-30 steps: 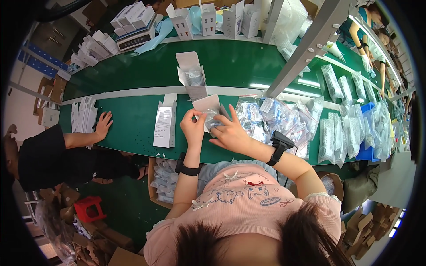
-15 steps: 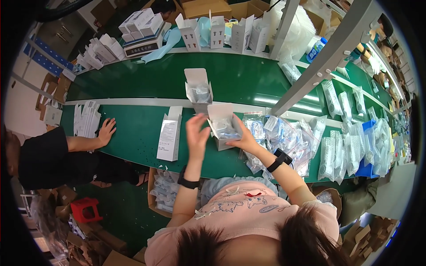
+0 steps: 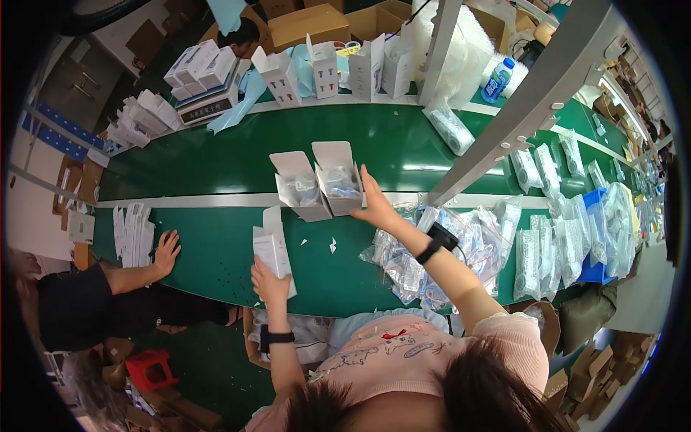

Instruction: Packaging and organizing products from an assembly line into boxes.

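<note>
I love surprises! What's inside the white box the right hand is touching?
The white box has clear plastic wrapping with some blue showing. Anything deeper is covered by the wrapping and walls, so I can't tell.

"The long green worktop (image 3: 237, 155) above centre?"
"Smooth, glossy."
"The tall open white cardboard boxes (image 3: 333, 160) mid-frame?"
"Matt; the flat clear plastic bags (image 3: 410, 272) right of centre look shiny, crinkled."

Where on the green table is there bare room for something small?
Bare table shows between the co-worker's hand and the white box at the left hand, and between that box and the bagged parts, below white scraps. Crowded rightward: bagged parts, then wrapped packs.
</note>
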Tool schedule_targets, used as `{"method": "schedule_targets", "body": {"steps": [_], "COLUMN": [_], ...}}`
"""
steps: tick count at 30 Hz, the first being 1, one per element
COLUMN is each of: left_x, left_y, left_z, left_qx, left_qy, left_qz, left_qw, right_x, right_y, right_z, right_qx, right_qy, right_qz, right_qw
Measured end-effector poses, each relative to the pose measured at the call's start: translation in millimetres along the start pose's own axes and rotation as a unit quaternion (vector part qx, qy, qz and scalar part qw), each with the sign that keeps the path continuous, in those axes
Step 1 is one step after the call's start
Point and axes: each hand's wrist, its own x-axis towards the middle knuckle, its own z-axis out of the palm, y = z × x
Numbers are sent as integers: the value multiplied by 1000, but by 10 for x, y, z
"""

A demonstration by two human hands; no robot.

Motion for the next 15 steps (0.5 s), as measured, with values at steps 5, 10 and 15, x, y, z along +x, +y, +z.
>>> {"method": "schedule_targets", "body": {"steps": [5,10,15], "left_x": [-762,-805,-219], "left_y": [285,529,348], "left_z": [-134,-198,132], "left_qx": [-7,0,-138], "left_qy": [-60,-133,-75], "left_qz": [4,24,55], "left_qw": [998,991,986], "right_x": [-489,-601,732], "right_y": [-125,1211,1994], "right_z": [-1242,-2262,-2299], "right_qx": [-249,-384,-340], "right_qy": [-386,-142,28], "right_qz": [120,210,168], "right_qw": [880,888,925]}}
